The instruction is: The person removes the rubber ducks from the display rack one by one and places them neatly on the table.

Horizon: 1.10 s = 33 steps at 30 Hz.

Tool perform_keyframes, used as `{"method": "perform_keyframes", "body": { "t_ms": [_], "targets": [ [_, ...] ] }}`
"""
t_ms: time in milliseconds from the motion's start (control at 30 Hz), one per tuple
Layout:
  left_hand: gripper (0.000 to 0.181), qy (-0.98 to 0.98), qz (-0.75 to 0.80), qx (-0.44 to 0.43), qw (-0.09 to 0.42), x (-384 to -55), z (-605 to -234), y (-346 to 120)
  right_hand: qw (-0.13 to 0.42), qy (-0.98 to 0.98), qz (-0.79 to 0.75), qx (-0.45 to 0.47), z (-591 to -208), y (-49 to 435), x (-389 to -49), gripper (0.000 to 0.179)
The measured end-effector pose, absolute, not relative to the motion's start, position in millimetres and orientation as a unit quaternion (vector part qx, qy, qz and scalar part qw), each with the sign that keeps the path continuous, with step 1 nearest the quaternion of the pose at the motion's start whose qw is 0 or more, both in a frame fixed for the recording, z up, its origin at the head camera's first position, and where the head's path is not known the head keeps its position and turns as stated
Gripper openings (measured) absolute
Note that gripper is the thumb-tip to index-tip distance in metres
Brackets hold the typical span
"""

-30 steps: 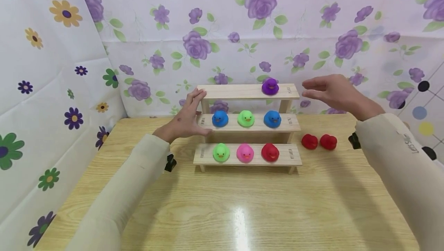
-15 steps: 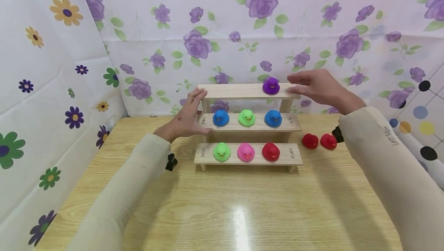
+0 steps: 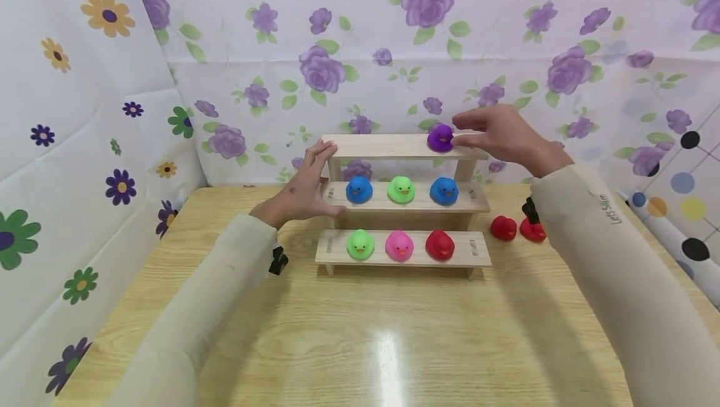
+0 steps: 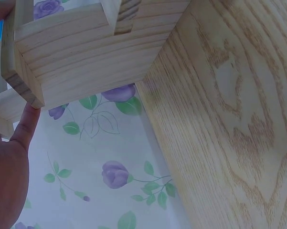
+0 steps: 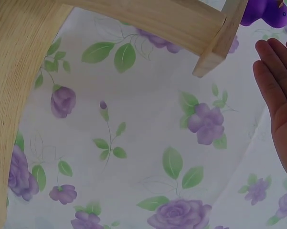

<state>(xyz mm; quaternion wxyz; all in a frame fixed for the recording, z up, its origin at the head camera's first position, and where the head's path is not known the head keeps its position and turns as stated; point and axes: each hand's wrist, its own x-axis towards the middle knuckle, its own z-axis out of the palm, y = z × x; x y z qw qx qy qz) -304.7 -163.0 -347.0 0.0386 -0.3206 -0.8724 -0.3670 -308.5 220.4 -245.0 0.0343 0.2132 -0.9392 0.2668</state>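
Observation:
A three-tier wooden display rack (image 3: pixel 377 145) stands on the table, and small rubber ducks sit on its tiers. My left hand (image 3: pixel 302 193) grips the rack's left end, fingertips at the top tier and thumb at the middle one. On the top tier, towards the right, sits a purple rubber duck (image 3: pixel 440 138). My right hand (image 3: pixel 503 138) is right beside this duck, thumb and fingers parted and reaching to its right side. In the right wrist view the straight fingers (image 5: pixel 277 71) lie just below the purple duck (image 5: pixel 265 12).
Blue (image 3: pixel 359 189), light green (image 3: pixel 401 189) and blue ducks (image 3: pixel 444 191) line the middle tier. Below are light green (image 3: pixel 360 245), pink (image 3: pixel 399 246) and red ducks (image 3: pixel 440 245). Two red ducks (image 3: pixel 503 228) lie on the table (image 3: pixel 360 326) right of the rack. Flowered cloth (image 3: pixel 388 32) hangs behind.
My right hand has moved left from beyond the rack's right end to the purple duck. The left hand has stayed at the rack's left end.

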Motion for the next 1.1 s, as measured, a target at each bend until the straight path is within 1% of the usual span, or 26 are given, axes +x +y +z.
{"method": "perform_keyframes", "body": {
  "t_ms": [267,600,1100],
  "targets": [
    [0.122,-0.871,-0.369,-0.322,0.039,-304.2,-349.2,-162.5,0.046,-0.937,0.268,0.219,-246.3,214.8,-313.3,0.047],
    [0.122,-0.871,-0.363,-0.328,0.040,-303.0,-349.3,-162.6,0.053,-0.934,0.273,0.225,-249.2,210.0,-317.4,0.048],
    [0.123,-0.875,-0.358,-0.324,0.046,-303.2,-345.9,-163.0,0.057,-0.931,0.276,0.233,-251.5,201.3,-320.0,0.040]
  ]
}}
